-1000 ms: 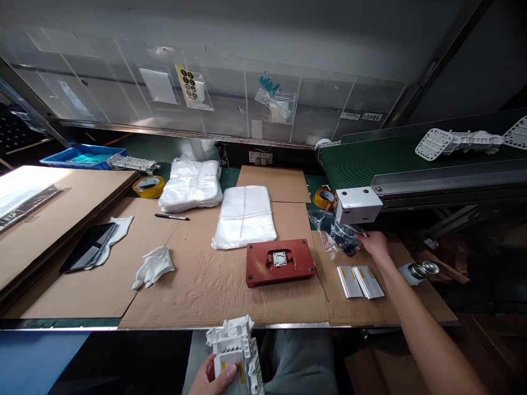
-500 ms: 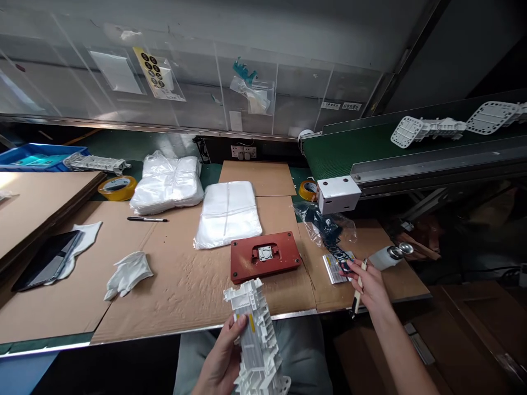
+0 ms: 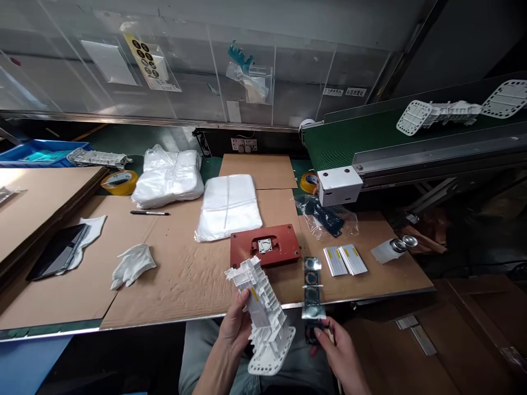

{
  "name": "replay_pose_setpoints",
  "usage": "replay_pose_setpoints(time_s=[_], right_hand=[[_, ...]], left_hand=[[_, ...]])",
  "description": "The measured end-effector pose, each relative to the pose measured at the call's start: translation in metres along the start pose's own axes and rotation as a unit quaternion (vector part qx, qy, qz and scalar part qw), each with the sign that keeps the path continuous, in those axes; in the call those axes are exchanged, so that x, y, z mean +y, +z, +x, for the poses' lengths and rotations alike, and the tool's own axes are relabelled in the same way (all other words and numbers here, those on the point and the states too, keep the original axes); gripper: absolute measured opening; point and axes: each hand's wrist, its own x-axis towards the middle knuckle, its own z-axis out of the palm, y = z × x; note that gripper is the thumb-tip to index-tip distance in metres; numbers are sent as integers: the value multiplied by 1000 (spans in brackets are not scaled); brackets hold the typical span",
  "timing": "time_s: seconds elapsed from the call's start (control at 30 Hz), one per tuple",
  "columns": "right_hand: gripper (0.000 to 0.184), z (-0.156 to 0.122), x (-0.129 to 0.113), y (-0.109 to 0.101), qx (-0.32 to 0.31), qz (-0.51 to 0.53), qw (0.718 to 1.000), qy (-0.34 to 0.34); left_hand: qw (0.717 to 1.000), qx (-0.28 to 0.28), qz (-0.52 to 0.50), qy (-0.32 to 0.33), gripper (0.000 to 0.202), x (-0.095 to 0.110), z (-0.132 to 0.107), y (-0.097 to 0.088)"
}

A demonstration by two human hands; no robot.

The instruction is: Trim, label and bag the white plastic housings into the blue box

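Note:
My left hand (image 3: 234, 332) is closed on a long white plastic housing (image 3: 267, 318), ribbed along one side, with a flat perforated end plate towards me. A silvery strip with a yellow mark (image 3: 254, 294) shows on its face near my thumb. Between the thumb and fingers of my right hand (image 3: 341, 351) is a strip of black square stickers (image 3: 312, 295) with round outlines, reaching up over the table's front edge. The same hand also holds a thin cream-coloured stick-like tool (image 3: 330, 333), partly hidden. Beyond the housing lies a red fixture block (image 3: 242, 252) with a small white square piece (image 3: 265, 245) in its recess.
Two silver plates (image 3: 353, 260) lie right of the fixture, near a metal-capped bottle (image 3: 383, 252). Behind them are a clear bag with black contents (image 3: 327, 216) and a green conveyor (image 3: 337, 144) carrying white housings. Bundled white bags (image 3: 228, 208) and a glove (image 3: 134, 265) lie leftward.
My right hand has come left and towards me from the silver plates, bringing the black sticker strip clear of the bag. My left hand has raised the housing slightly, exposing its end plate.

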Motion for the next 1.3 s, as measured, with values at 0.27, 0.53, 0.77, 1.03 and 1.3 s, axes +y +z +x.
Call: replay_pose_setpoints(time_s=[0.27, 0.53, 0.77, 1.03, 1.3], right_hand=[[52, -1, 25, 2, -97, 12, 994, 41], [50, 23, 8, 27, -104, 55, 993, 28], [41, 32, 7, 23, -88, -21, 996, -24], [38, 31, 0, 3, -37, -151, 981, -119], [24, 25, -16, 4, -47, -241, 936, -252]], left_hand=[[1000, -23, -2, 0, 88, 2, -6, 10], [999, -37, 24, 24, 81, 7, -13, 22], [998, -8, 61, 33, 72, 4, -9, 10], [997, -18, 79, 5, 64, 4, -36, 2], [991, 101, 84, 23, 50, 7, -71, -22]])
